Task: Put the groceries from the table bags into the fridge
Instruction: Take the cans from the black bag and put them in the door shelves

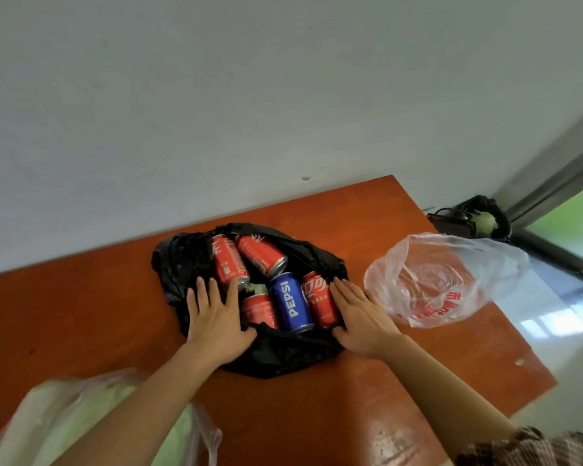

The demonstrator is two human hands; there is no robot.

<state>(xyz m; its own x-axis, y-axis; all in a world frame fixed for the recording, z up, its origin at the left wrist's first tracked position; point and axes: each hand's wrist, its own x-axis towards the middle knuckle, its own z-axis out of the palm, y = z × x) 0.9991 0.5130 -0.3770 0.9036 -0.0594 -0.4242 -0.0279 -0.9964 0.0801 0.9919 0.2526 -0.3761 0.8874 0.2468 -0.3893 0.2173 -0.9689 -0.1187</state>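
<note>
the black bag (179, 260) of cans (261, 253) lies open mid-way along the bench (81, 314), bare wood to its left and a clear bag (451, 280) just right, while left hand (214, 314) and right hand (360, 314) rest flat on its sides, fingers (201, 292) straight.

**A plain room in a home**

A flat orange-brown wooden table (81, 314) stands against a bare pale grey wall (216, 95). Shopping lies on it: a crumpled black plastic bag (283, 354) full of red and blue drink cans (292, 302), and a thin clear plastic bag with red print (445, 280). There is a shiny pale floor (532, 304), with a small black bin (485, 220) in the corner.
</note>
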